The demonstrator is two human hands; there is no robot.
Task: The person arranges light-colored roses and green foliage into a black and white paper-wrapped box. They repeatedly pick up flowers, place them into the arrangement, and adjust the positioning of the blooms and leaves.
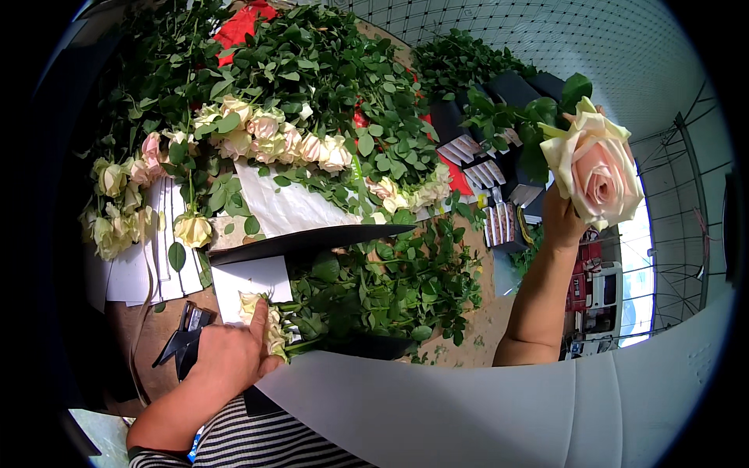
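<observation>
- Worktop (121, 327): brown, matt, wood-like; bare patch at near left corner.
- White sheets (168, 269), left edge of worktop: smooth matt paper.
- Thin white sheet (289, 201), mid-worktop: creased, slight sheen; paper or plastic, can't tell.
- Black panel (312, 239): smooth, matt, stiff-looking.
- Black tool (185, 343), near left corner: hard, plastic-looking, low sheen.
- Raised rose (597, 175): soft matt petals, smooth.
- Low roses (275, 331), near edge: matt, ruffled petals.
- Leaves (413, 288): part glossy, part matt.
- Red piece (243, 30), far edge: material unclear.
- Striped garment (257, 437): matt cloth.
</observation>
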